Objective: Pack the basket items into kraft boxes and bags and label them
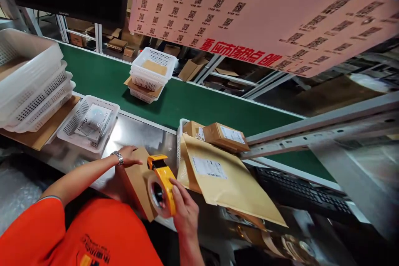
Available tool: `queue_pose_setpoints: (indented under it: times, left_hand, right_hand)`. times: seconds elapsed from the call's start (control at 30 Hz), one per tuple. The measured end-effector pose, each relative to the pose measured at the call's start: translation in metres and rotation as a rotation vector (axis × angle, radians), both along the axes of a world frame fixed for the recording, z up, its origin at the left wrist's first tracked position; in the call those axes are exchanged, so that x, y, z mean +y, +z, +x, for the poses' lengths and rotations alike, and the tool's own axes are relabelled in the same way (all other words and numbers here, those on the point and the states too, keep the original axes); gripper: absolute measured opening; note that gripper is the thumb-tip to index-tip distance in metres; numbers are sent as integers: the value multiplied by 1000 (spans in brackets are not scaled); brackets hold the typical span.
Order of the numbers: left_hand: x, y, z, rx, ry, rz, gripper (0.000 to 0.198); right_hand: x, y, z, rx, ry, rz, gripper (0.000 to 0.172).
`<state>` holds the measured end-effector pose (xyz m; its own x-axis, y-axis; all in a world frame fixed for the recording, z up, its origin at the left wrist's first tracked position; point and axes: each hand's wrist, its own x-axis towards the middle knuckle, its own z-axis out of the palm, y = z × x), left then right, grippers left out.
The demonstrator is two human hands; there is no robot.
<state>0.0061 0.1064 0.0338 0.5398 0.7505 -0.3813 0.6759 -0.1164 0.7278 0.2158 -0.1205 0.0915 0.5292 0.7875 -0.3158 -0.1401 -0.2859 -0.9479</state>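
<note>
My right hand (186, 205) is closed around a yellow tape dispenser (168, 181) carrying a roll of clear tape (155, 193). The dispenser's head sits close against a brown cardboard box (137, 185), which stands tilted at the front edge of the metal worktop. My left hand (130, 156), with a metal watch (118, 158) at the wrist, grips the box's upper end, fingers reaching over its top face. Part of the box is hidden behind the dispenser.
Left of the box is a white basket (71, 126) holding a plastic-wrapped packet (95, 122), beside stacked baskets (34, 87). A padded envelope (230, 183) and labelled carton (226, 136) lie right. More baskets (152, 81) stand on the green conveyor (202, 104). A keyboard (305, 193) is far right.
</note>
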Motion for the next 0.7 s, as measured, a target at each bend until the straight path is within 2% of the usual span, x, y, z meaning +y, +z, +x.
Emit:
queue_pose_setpoints:
  times: [0.03, 0.1, 0.17, 0.3, 0.33, 0.37, 0.47, 0.5, 0.57, 0.7]
  left_hand:
    - [0, 2, -1, -11, -4, 0, 62]
    - [1, 6, -4, -40, -5, -31, 52]
    - [-1, 13, -7, -82, 52, -42, 43]
    - [-17, 26, -3, -264, 326, 133, 37]
    - [-23, 30, 1, -311, 370, 95, 37]
    - [-28, 33, 6, -351, 392, -15, 42]
    - [-37, 42, 21, -436, 377, -511, 59]
    - [-38, 44, 25, -465, 378, -619, 59]
    - [-38, 47, 29, -514, 416, -699, 53]
    - [-31, 46, 29, -522, 529, -716, 53]
  right_hand:
    - [20, -4, -7, -27, 3, 16, 81]
    - [42, -14, -13, -58, 26, 37, 82]
    - [42, -23, -7, -59, 48, 54, 79]
    - [24, -30, 11, -61, 47, 78, 74]
    - [21, -30, 12, -70, 48, 78, 74]
    - [19, -30, 13, -82, 52, 79, 74]
    - [18, -30, 10, -118, 73, 91, 74]
    - [19, -31, 9, -132, 80, 100, 73]
    - [19, -32, 9, -157, 99, 106, 72]
    - [20, -36, 16, -270, 171, 89, 72]
